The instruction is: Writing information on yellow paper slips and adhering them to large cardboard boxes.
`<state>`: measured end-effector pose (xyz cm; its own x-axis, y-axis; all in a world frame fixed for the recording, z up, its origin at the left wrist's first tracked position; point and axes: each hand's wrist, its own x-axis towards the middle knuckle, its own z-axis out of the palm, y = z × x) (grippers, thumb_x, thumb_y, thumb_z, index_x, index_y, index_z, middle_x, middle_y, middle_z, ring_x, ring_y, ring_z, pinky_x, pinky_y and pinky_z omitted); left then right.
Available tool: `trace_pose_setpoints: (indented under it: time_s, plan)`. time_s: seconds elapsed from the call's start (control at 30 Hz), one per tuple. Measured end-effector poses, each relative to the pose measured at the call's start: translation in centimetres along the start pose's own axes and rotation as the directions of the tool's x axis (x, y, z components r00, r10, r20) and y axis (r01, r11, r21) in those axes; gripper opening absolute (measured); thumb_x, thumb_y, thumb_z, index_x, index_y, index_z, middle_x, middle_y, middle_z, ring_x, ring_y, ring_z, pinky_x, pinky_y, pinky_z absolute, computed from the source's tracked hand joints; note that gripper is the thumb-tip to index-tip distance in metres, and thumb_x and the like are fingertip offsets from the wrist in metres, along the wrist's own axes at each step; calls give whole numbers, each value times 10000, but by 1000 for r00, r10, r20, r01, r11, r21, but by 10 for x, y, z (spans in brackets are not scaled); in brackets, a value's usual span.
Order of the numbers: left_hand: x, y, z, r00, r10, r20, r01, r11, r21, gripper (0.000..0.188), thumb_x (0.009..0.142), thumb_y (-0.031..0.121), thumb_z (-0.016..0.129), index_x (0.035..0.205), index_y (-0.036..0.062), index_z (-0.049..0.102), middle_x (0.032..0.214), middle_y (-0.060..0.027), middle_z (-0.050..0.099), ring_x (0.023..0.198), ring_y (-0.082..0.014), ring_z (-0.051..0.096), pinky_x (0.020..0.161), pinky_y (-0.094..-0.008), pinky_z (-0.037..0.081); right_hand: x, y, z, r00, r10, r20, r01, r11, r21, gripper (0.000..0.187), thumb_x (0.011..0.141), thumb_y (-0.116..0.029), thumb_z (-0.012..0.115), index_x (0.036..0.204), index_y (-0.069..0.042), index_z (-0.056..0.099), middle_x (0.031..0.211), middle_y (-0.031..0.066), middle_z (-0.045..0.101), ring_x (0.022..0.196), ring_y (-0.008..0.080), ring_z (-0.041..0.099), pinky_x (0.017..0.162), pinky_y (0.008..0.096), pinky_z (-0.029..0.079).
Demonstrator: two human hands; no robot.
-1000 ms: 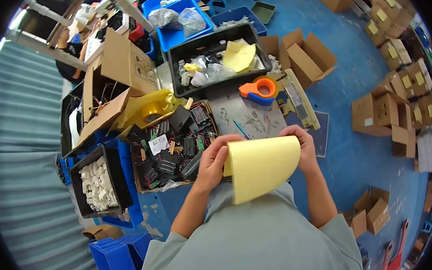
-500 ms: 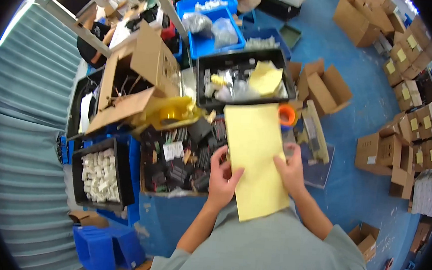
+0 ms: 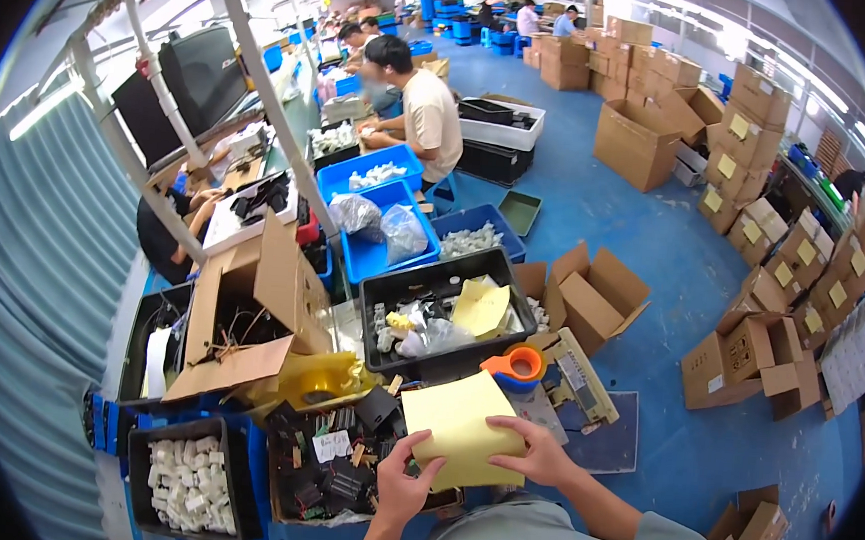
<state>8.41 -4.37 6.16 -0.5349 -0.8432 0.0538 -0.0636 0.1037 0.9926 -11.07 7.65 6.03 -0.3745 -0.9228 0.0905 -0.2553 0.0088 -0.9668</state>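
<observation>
A sheet of yellow paper (image 3: 465, 413) is held between my two hands, over the near edge of a carton of black electronic parts (image 3: 343, 479). My left hand (image 3: 406, 481) grips the paper's lower left edge, thumb and fingers closed on it. At its right edge my right hand (image 3: 543, 454) pinches it with the thumb below and the fingers above. The sheet looks bent across the middle, its lower part curving down. Just beyond it stands an orange and blue tape dispenser (image 3: 518, 364).
A black crate (image 3: 372, 351) with plastic bags and another yellow sheet stands ahead. White parts fill a black tray (image 3: 248, 503) at left. An open carton (image 3: 289, 290), blue bins (image 3: 393, 259) and stacked cartons (image 3: 747, 142) stand around. A seated person (image 3: 433, 120) works farther off.
My view has tilted up, bringing the far room and other people into sight. The paper, earlier a long flat sheet, now looks shorter and bent. Both hands still hold it.
</observation>
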Motion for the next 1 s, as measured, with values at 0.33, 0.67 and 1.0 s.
trace_pose_setpoints:
  time_s: [0.33,0.67,1.0]
  plan:
    - [24,17,9,850,491,193,-521,723,453,241,743,80,775,973,120,714,1055,-115,634,952,-235,559,780,-289,446,-16,-25,-2,945,-265,-194,50,699,-713,467,741,-198,794,1181,-134,649,1303,113,537,961,252,603,803,267,475]
    - [18,24,19,895,275,352,-349,923,165,464,792,29,729,1226,54,566,1086,-96,648,871,-237,616,827,-324,492,-35,-29,-5,991,74,-112,-100,964,-248,371,796,-159,755,1134,-61,639,917,126,671,753,243,631,702,288,507]
    - [16,8,17,976,-142,167,175,963,-204,288,841,-5,641,1125,-25,599,896,-71,664,741,-119,560,707,-232,474,-27,-20,-5,905,254,-342,-194,960,202,300,799,-87,739,1052,10,610,899,119,665,720,175,604,690,272,515]
